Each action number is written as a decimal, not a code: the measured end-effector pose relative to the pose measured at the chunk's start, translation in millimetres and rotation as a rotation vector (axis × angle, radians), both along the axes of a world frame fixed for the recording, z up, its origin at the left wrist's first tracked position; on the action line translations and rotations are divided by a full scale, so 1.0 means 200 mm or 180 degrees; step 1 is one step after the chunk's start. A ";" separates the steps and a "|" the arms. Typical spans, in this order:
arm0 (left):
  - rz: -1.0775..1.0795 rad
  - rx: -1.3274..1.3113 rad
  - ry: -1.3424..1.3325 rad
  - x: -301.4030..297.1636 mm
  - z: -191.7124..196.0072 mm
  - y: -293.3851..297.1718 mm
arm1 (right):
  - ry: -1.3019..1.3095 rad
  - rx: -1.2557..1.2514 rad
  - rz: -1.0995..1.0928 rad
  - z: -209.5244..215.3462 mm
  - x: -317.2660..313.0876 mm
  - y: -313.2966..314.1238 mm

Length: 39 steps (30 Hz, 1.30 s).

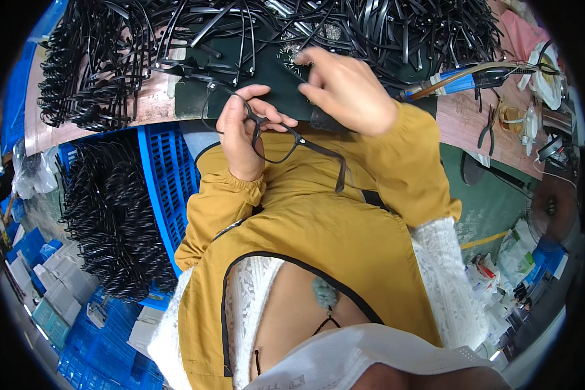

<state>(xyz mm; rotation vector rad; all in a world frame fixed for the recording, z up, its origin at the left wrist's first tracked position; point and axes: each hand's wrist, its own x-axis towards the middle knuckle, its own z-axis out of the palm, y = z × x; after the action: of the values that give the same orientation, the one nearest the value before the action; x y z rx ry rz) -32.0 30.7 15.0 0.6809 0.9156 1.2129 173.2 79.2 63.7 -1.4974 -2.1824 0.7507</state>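
My left hand [244,130] is closed around the bridge area of a black eyeglass frame [281,158]. One temple arm of the frame reaches toward the right and down, and the other side points up and left. Over the dark green work mat [205,101], my right hand [348,88] has its fingers bent in a pinch beside a scatter of tiny silvery screws [291,57]. Whatever sits between those fingertips is too small to make out. Loose black temple arms [344,29] lie heaped just beyond both hands.
Finished-looking black frames [88,78] are stacked at the far left. A blue crate [169,188] beside my lap holds many more frames [114,214]. To the right lie a blue and black powered screwdriver [461,81] and dark-handled pliers [487,130].
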 end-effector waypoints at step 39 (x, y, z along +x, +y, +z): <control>-0.2086 -0.0922 0.0034 0.22 0.23 0.02 | 0.2833 0.3048 -0.1850 -0.11 0.39 -0.41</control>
<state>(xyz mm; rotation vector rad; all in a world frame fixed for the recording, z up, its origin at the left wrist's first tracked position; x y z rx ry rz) 12.4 34.6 61.6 0.6778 0.7680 0.4846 251.8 -3.2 41.8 -0.9025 -1.0487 0.0578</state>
